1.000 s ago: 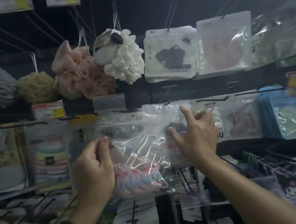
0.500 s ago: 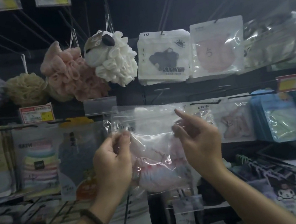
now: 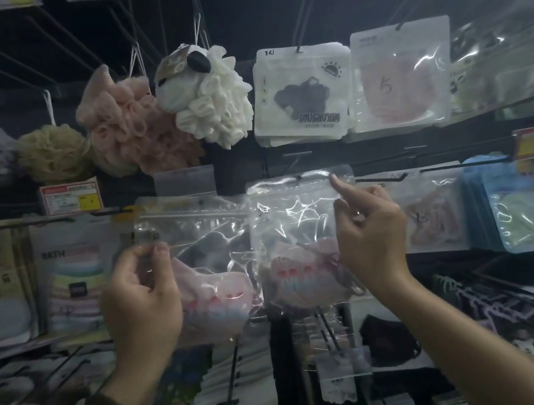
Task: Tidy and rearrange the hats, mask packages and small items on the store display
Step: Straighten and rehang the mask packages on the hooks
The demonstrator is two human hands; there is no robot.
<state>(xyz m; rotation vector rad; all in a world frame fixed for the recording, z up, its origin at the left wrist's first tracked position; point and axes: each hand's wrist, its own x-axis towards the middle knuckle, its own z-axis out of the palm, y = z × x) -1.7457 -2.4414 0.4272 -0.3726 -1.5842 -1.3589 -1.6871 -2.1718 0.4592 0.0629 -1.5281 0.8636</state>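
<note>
Before the middle hooks [image 3: 390, 178]: left mask package [image 3: 205, 263], right mask package [image 3: 294, 229], side by side.
Left hand [image 3: 142, 304]: grip pinches left mask package's corner.
Right hand [image 3: 372, 235]: grip clamps right mask package's edge.

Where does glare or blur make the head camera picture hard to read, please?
Head view: white glare streaks cross the right clear mask package, pinched by the right hand, and the left clear mask package in the left hand, partly hiding their contents; the lighting there is dim overall; the lower-left racks are smeared by blur.
</note>
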